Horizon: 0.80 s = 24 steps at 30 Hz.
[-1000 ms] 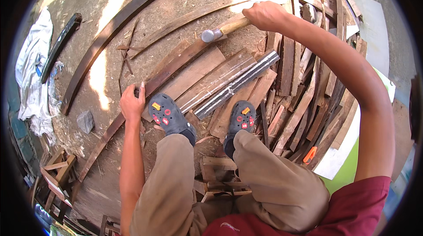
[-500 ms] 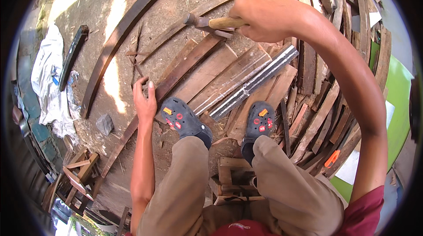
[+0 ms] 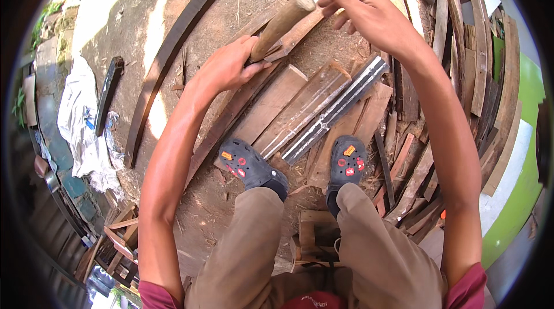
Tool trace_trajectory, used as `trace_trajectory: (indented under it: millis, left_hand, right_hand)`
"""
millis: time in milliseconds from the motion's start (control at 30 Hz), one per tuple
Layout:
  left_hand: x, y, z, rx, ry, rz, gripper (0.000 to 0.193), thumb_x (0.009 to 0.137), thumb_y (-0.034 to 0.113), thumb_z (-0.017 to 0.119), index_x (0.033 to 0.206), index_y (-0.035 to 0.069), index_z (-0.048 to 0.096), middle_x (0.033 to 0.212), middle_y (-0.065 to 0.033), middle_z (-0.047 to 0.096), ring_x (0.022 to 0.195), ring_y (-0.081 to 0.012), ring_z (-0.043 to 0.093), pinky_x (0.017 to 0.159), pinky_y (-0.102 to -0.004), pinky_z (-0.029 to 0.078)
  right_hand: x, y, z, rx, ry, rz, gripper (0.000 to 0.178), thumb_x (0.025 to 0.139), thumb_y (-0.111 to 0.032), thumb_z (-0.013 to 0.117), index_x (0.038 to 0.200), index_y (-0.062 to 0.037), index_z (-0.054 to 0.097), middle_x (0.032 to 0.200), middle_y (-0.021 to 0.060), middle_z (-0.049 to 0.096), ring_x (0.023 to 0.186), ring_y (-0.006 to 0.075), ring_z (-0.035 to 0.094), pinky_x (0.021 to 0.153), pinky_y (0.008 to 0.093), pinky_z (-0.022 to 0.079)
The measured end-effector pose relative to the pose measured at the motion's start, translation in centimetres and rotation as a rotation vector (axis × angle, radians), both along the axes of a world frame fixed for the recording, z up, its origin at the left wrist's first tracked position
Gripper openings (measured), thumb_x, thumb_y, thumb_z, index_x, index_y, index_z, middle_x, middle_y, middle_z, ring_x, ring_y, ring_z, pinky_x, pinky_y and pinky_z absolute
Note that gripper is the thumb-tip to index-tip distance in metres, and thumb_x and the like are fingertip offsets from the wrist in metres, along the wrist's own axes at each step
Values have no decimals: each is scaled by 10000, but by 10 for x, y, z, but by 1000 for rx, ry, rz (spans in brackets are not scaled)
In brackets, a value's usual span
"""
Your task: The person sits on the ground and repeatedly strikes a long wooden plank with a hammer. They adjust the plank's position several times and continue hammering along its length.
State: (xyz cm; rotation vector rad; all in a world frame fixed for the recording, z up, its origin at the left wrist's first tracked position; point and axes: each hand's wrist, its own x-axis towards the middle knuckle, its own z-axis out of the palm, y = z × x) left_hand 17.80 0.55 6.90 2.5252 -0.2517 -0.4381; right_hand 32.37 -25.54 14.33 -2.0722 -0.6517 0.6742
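Observation:
My left hand [image 3: 234,65] is closed around the head end of a hammer, low over a long reddish-brown wooden strip [image 3: 231,110]. The hammer's wooden handle [image 3: 281,29] slants up and to the right; its head is mostly hidden by the hand. Just beyond the handle's free end, my right hand [image 3: 369,15] is open, fingers apart, holding nothing. Under and beside the strip lie several short boards [image 3: 274,98]. Across them rests a black-and-white striped piece [image 3: 334,113].
My clogs [image 3: 251,165] stand at the boards' near ends. A heap of scrap wood [image 3: 412,176] fills the right side. A long dark beam [image 3: 158,72] curves along the left, past a white sheet [image 3: 78,124]. A small wooden stool [image 3: 314,231] stands between my legs.
The hammer has passed from my right hand to my left, its handle now pointing up and right. My left hand moved up and right; my right hand opened and drew away.

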Motion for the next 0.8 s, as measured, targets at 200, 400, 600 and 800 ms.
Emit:
trace_trajectory:
  millis: [200,400,600,800]
  left_hand:
    - [5,-22,9,156,58,-6,414,935,343,688,1078,-22,553,1103,-255,647,1022,-442,644,888,-511,519]
    - [4,-55,20,293,126,175,405,916,327,703,1048,-40,593,1012,-286,659,995,-467,633,855,-517,496]
    - [15,-52,25,340,146,117,424,900,350,713,999,-48,600,939,-295,672,928,-480,648,814,-536,504]
    - [21,-55,23,265,181,169,444,922,382,675,995,-53,631,949,-290,680,925,-470,660,821,-527,507]
  right_hand:
    - [20,-40,-90,-142,-557,-259,509,1022,-446,564,1188,29,644,1160,191,654,1009,299,663,927,402,513]
    - [45,-5,-122,11,-595,-300,268,929,-132,551,1087,81,585,1105,356,567,1040,523,570,929,547,487]
    - [47,2,-154,-133,-653,-152,297,866,-125,571,1065,96,570,1068,342,582,1059,499,581,957,522,489]
    - [45,-3,-163,-123,-721,-119,298,900,-145,578,1071,99,585,1039,322,589,1047,483,587,954,510,490]
